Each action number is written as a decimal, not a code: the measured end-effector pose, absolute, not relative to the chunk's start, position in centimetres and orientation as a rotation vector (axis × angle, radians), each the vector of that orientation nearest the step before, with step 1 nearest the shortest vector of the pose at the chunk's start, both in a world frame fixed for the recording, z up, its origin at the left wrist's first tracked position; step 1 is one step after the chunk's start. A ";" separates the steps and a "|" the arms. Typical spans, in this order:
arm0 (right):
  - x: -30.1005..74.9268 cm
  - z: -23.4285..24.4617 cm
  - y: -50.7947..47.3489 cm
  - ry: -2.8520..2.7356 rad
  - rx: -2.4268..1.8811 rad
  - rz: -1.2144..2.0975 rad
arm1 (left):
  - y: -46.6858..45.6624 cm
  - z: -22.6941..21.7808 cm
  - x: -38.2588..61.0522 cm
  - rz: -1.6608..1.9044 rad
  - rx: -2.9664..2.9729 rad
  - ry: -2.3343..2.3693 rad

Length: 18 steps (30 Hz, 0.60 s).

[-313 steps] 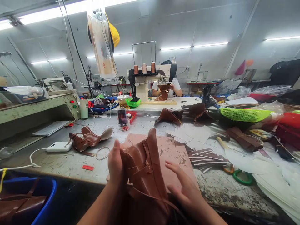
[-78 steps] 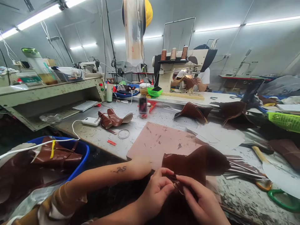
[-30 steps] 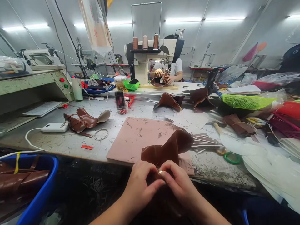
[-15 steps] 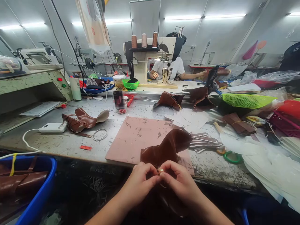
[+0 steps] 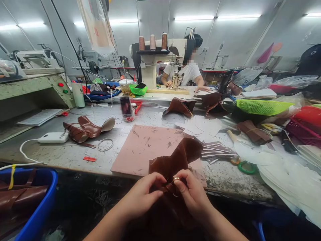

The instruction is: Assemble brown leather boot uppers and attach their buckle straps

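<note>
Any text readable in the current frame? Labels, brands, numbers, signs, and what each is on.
"Di", or similar, on the clear plastic bag at right; partly blurred.
Hanging bag: red mark, too small to read.
Cup: dark mark, too small.
Papers, left: too blurred to read.

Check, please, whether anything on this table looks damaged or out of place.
The table's front edge, right of the pink board, looks blotched and worn, unlike the paler surface behind it. Dark marks spot the board. The brown leather piece being handled shows no clear damage, though partly shadowed.
</note>
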State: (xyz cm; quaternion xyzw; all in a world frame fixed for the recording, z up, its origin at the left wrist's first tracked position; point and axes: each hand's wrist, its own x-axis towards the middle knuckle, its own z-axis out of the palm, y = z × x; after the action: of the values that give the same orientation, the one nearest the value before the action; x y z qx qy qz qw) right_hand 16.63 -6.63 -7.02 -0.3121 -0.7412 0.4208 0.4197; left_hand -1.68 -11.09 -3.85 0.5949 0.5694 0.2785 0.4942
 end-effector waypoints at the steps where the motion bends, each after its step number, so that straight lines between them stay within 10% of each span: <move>1: 16.5 -7.1 -6.6 -1.864 -0.791 1.017 | -11.1 -4.1 -1.7 0.722 1.397 1.369; 18: 16.0 -6.2 -7.0 -1.881 -0.782 1.118 | -11.4 -3.6 0.7 0.623 1.635 1.672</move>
State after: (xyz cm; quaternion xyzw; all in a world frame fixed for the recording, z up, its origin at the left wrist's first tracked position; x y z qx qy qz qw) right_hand 16.01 -7.01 -6.18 -0.3088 -0.7428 0.4413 0.3978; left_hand 0.66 -11.42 -3.58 0.6320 0.6463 0.2409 0.3532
